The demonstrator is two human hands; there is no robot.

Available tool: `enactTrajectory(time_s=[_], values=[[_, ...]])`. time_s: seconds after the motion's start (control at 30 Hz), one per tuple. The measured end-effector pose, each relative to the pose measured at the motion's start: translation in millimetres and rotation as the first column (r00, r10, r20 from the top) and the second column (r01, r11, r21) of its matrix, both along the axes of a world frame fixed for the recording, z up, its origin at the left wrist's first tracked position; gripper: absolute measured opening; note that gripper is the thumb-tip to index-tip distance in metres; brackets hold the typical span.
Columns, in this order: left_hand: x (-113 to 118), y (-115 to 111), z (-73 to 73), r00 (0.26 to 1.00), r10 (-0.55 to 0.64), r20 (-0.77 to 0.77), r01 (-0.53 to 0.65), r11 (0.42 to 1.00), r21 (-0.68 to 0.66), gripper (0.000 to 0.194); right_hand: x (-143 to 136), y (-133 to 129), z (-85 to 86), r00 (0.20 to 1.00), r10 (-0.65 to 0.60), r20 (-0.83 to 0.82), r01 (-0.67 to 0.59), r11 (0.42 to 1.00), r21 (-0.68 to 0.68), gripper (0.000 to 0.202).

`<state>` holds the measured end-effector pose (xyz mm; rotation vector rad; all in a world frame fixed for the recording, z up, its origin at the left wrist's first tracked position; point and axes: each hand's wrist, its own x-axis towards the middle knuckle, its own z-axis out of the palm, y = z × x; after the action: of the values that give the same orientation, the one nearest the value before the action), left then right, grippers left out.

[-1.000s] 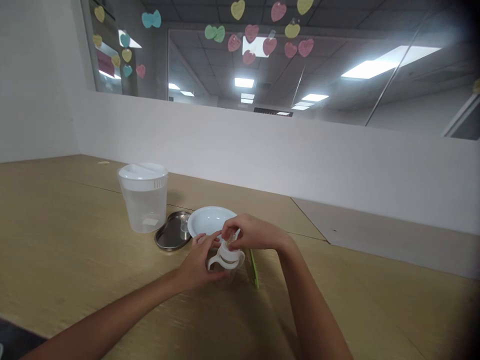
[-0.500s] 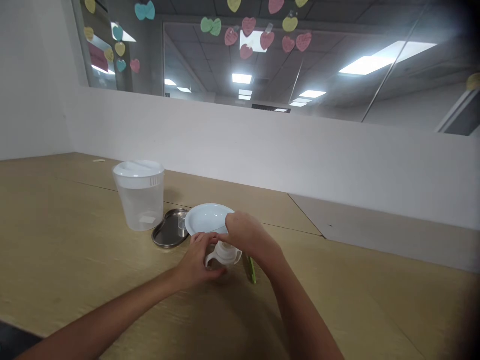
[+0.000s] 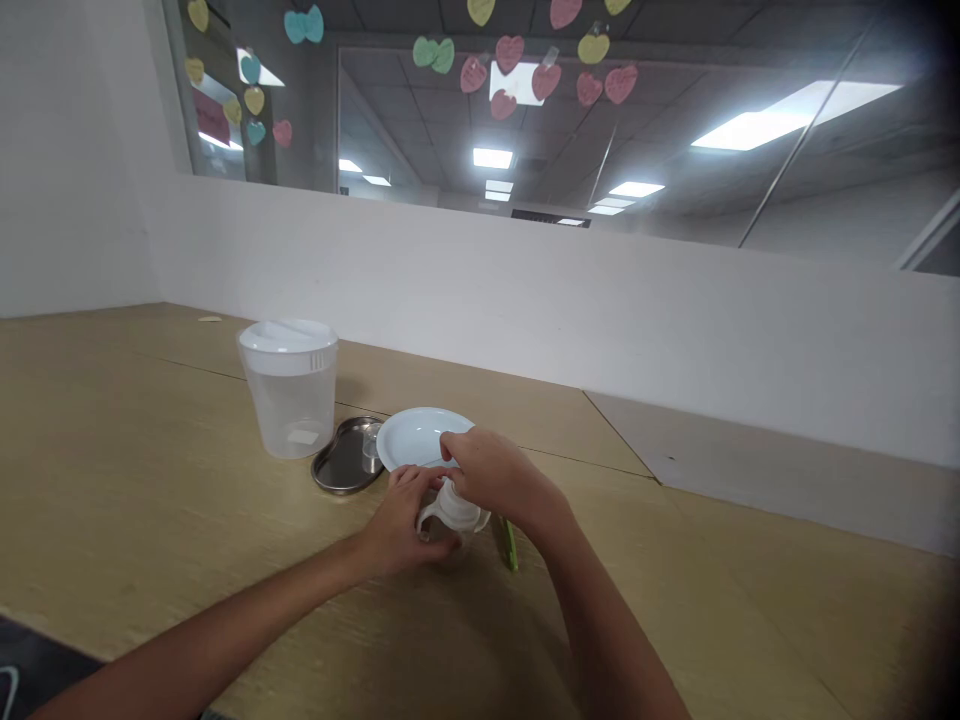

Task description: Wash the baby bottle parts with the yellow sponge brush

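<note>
A small clear bottle with a white collar and white side handles (image 3: pixel 457 513), like a baby's training bottle, stands upright on the table. My left hand (image 3: pixel 405 525) is wrapped round its left side, thumb in front and fingers behind. Over its top, my right hand (image 3: pixel 499 478) is closed with the fingers bent down; what its fingertips pinch is hidden behind the hand. A pale blue-white plate (image 3: pixel 409 430) lies just behind both hands. Beside the bottle, partly under my right wrist, is a thin green thing (image 3: pixel 511 548) whose kind I cannot tell.
A kidney-shaped steel tray (image 3: pixel 341 465) with a small clear cup (image 3: pixel 370 450) in it lies left of the plate. Farther left stands a lidded translucent plastic pitcher (image 3: pixel 289 395). Behind the wooden table (image 3: pixel 187 480) rises a white wall with a window bearing heart-shaped notes.
The view has shifted slightly, so everything sits a little farther right. My right hand has moved slightly left over the bottle's top; my left hand keeps its hold.
</note>
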<state>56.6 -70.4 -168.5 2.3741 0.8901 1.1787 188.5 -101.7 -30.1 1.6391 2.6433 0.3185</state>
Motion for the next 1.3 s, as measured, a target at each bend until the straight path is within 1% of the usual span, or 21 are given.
enactTrajectory(time_s=[0.1, 0.17, 0.27, 0.33, 0.5, 0.63, 0.67, 0.73, 0.77, 0.8, 0.83, 0.87, 0.9, 0.93, 0.97, 1.0, 1.07, 1.13, 1.17, 1.23, 1.3], values=[[0.2, 0.6, -2.2, 1.000, -0.001, 0.006, 0.001, 1.000, -0.017, 0.069, 2.7, 1.9, 0.7, 0.999, -0.027, -0.042, 0.028, 1.000, 0.010, 0.016], [0.1, 1.2, -3.8, 1.000, 0.010, 0.018, -0.009, 1.000, -0.023, 0.071, 6.8, 2.9, 1.9, 0.995, -0.021, -0.100, 0.017, 0.999, -0.037, 0.025], [0.0, 2.0, -5.4, 1.000, 0.021, 0.014, -0.021, 0.999, -0.030, 0.075, 9.3, 2.8, 2.2, 0.991, 0.040, -0.128, -0.060, 0.987, -0.151, 0.042], [0.5, 1.6, -5.6, 1.000, 0.029, 0.010, -0.029, 0.999, -0.035, 0.076, 6.1, 1.2, 1.1, 0.995, 0.045, -0.092, -0.061, 0.983, -0.174, 0.038], [4.8, -3.3, -4.3, 0.998, 0.054, 0.029, -0.054, 0.998, -0.019, 0.076, -7.4, -5.2, -2.5, 0.995, -0.095, -0.007, 0.094, 0.990, -0.109, 0.019], [5.3, -6.1, -2.8, 0.997, 0.079, 0.019, -0.079, 0.996, -0.036, 0.078, -6.9, -3.7, -3.3, 0.994, -0.104, -0.041, 0.100, 0.991, -0.089, 0.020], [3.2, -5.4, -2.3, 0.997, 0.072, 0.002, -0.072, 0.997, -0.013, 0.084, -5.4, -2.3, -3.1, 0.993, -0.100, -0.056, 0.094, 0.991, -0.099, 0.023], [-4.8, -0.5, -0.7, 0.999, 0.019, -0.034, -0.016, 0.996, 0.093, 0.097, -2.3, 1.0, -2.5, 0.993, -0.079, -0.085, 0.067, 0.989, -0.133, 0.033], [-10.8, 4.0, 0.4, 1.000, -0.006, -0.026, 0.010, 0.987, 0.161, 0.100, -0.9, 2.5, -2.0, 0.993, -0.072, -0.094, 0.057, 0.987, -0.152, 0.038], [-17.9, 10.1, 1.5, 1.000, -0.014, 0.014, 0.011, 0.976, 0.219, 0.097, 0.4, 3.8, -1.6, 0.993, -0.070, -0.100, 0.053, 0.985, -0.165, 0.042], [-25.9, 17.8, 2.7, 0.995, 0.014, 0.097, -0.039, 0.966, 0.254, 0.088, 1.5, 4.7, -1.1, 0.992, -0.072, -0.102, 0.054, 0.983, -0.176, 0.046], [-34.5, 26.7, 3.8, 0.974, 0.084, 0.212, -0.139, 0.956, 0.260, 0.074, 2.5, 5.4, -0.5, 0.991, -0.080, -0.105, 0.060, 0.982, -0.180, 0.049], [-43.2, 36.5, 4.7, 0.926, 0.195, 0.322, -0.273, 0.937, 0.218, 0.061, 3.5, 5.6, 0.3, 0.990, -0.087, -0.110, 0.067, 0.981, -0.180, 0.052], [-51.7, 46.7, 5.1, 0.861, 0.325, 0.392, -0.409, 0.899, 0.154, 0.050, 4.6, 5.6, 1.2, 0.988, -0.093, -0.119, 0.071, 0.982, -0.175, 0.054], [-59.5, 56.7, 5.1, 0.816, 0.433, 0.383, -0.506, 0.855, 0.112, 0.044, 5.9, 5.2, 2.4, 0.987, -0.092, -0.134, 0.070, 0.984, -0.167, 0.055], [-66.3, 65.8, 4.4, 0.801, 0.512, 0.310, -0.562, 0.821, 0.098, 0.038, 7.2, 4.6, 3.7, 0.985, -0.091, -0.145, 0.067, 0.985, -0.162, 0.055], [-75.3, 79.2, 1.2, 0.794, 0.605, 0.060, -0.607, 0.787, 0.109, 0.034, 10.1, 2.9, 6.8, 0.983, -0.093, -0.156, 0.067, 0.984, -0.165, 0.053], [-78.2, 85.1, -3.4, 0.760, 0.625, -0.178, -0.611, 0.781, 0.130, 0.035, 12.5, 0.9, 9.7, 0.983, -0.103, -0.154, 0.075, 0.982, -0.173, 0.051], [-77.9, 85.8, -5.5, 0.739, 0.622, -0.260, -0.609, 0.781, 0.138, 0.037, 13.4, 0.0, 10.9, 0.982, -0.106, -0.154, 0.079, 0.982, -0.173, 0.050], [-76.1, 84.6, -8.0, 0.708, 0.606, -0.362, -0.594, 0.789, 0.157, 0.038, 14.6, -1.5, 12.5, 0.981, -0.113, -0.157, 0.087, 0.983, -0.162, 0.049], [-75.5, 82.5, -6.4, 0.682, 0.607, -0.407, -0.589, 0.786, 0.185, 0.037, 15.5, -2.5, 13.5, 0.980, -0.113, -0.166, 0.088, 0.985, -0.151, 0.047]])
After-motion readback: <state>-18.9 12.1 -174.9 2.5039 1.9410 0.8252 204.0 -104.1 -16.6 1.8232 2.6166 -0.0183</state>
